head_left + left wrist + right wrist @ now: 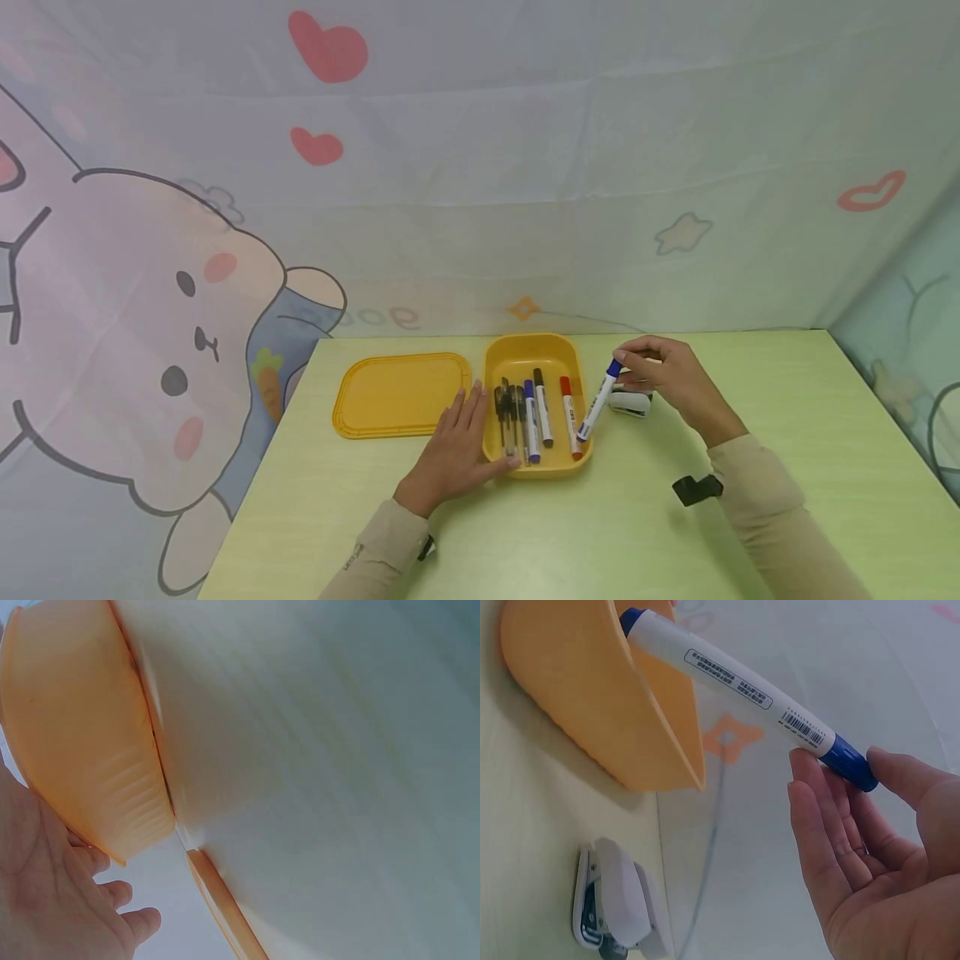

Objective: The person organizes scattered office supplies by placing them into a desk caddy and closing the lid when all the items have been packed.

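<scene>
My right hand [670, 379] pinches a white marker [597, 406] by its blue cap. The marker slants down to the left, its lower blue end over the right rim of a yellow plastic box [534, 343]. In the right wrist view the thumb and fingertips meet on the blue cap of the marker [727, 679]. Against the box's left side rests my left hand [453, 454], fingers extended and thumb at the near rim. Inside the box lie several black pens [512, 408], a blue marker [532, 421], a black marker [543, 408] and a red marker [571, 417].
A flat yellow lid [401, 396] lies on the table left of the box. Just right of the box, below the right hand, is a white and black stapler [632, 403]. A printed cloth [480, 167] hangs behind the table's far edge.
</scene>
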`<action>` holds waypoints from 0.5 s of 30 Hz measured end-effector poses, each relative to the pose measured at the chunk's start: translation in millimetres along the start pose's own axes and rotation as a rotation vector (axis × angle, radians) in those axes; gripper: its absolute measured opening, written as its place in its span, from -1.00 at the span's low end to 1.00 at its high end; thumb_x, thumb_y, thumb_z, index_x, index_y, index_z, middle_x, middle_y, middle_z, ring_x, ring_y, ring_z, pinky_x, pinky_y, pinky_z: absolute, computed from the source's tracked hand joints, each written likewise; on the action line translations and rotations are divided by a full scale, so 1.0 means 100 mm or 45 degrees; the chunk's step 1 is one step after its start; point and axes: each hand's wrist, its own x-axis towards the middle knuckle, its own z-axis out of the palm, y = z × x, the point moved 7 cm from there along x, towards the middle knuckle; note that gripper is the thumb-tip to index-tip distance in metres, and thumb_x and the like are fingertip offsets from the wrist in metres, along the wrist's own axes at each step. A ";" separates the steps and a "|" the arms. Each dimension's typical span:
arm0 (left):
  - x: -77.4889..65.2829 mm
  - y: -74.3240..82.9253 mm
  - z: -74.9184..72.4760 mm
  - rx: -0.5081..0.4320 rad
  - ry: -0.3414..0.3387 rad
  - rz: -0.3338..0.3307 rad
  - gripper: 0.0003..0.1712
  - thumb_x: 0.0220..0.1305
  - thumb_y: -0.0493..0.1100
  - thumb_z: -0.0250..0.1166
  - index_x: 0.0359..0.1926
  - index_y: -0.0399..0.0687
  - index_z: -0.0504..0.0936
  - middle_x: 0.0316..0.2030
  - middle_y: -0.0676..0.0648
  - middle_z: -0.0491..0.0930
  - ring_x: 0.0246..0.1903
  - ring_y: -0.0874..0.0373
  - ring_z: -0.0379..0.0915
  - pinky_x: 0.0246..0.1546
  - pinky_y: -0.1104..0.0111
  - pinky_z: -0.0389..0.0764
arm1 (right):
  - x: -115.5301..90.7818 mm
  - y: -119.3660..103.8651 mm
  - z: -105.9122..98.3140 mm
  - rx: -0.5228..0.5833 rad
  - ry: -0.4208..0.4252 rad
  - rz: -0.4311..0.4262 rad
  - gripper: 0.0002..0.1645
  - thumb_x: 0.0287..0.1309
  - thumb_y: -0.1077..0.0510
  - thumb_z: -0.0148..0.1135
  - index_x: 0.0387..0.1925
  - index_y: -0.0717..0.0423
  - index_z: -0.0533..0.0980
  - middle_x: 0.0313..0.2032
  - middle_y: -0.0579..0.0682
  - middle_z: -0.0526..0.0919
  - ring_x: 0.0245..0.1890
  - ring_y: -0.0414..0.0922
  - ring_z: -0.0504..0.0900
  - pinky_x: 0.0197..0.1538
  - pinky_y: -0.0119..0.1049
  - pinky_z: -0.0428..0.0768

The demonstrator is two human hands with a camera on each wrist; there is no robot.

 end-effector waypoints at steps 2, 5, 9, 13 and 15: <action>0.00 0.00 0.00 -0.001 0.003 0.000 0.33 0.24 0.68 -0.10 0.64 -0.13 -0.29 0.64 -0.13 -0.32 0.60 -0.18 -0.33 0.52 -0.12 -0.04 | 0.02 -0.01 0.05 -0.013 -0.011 0.007 -0.37 0.36 -0.12 0.29 0.14 0.36 0.52 0.01 0.27 0.62 -0.09 0.09 0.78 0.00 -0.11 0.70; -0.01 0.00 0.00 -0.005 0.005 0.002 0.33 0.24 0.68 -0.10 0.64 -0.13 -0.29 0.64 -0.13 -0.32 0.60 -0.18 -0.34 0.52 -0.12 -0.04 | 0.05 -0.03 0.13 -0.032 -0.029 0.012 -0.40 0.38 -0.12 0.27 0.13 0.33 0.53 0.02 0.26 0.64 -0.08 0.05 0.78 0.02 -0.07 0.69; -0.01 0.00 0.00 -0.003 0.010 0.007 0.32 0.24 0.67 -0.10 0.64 -0.13 -0.28 0.64 -0.13 -0.32 0.60 -0.18 -0.34 0.52 -0.12 -0.03 | 0.07 -0.06 0.20 -0.058 -0.053 0.004 -0.44 0.41 -0.09 0.24 0.11 0.32 0.54 0.00 0.25 0.65 -0.09 0.04 0.78 -0.01 -0.12 0.71; 0.00 0.00 0.00 0.006 0.013 0.009 0.32 0.25 0.67 -0.10 0.64 -0.14 -0.28 0.64 -0.13 -0.32 0.60 -0.19 -0.33 0.52 -0.12 -0.03 | 0.08 -0.10 0.27 -0.126 -0.066 0.006 -0.48 0.44 -0.08 0.21 0.11 0.29 0.55 0.00 0.23 0.66 -0.08 0.11 0.77 -0.01 -0.11 0.72; 0.00 0.00 0.00 0.007 0.012 0.007 0.32 0.25 0.67 -0.10 0.64 -0.14 -0.28 0.64 -0.14 -0.32 0.60 -0.18 -0.33 0.52 -0.12 -0.03 | 0.10 -0.10 0.30 -0.154 -0.071 0.011 -0.50 0.44 -0.09 0.21 0.10 0.26 0.56 -0.01 0.22 0.67 -0.07 0.15 0.76 -0.01 -0.07 0.72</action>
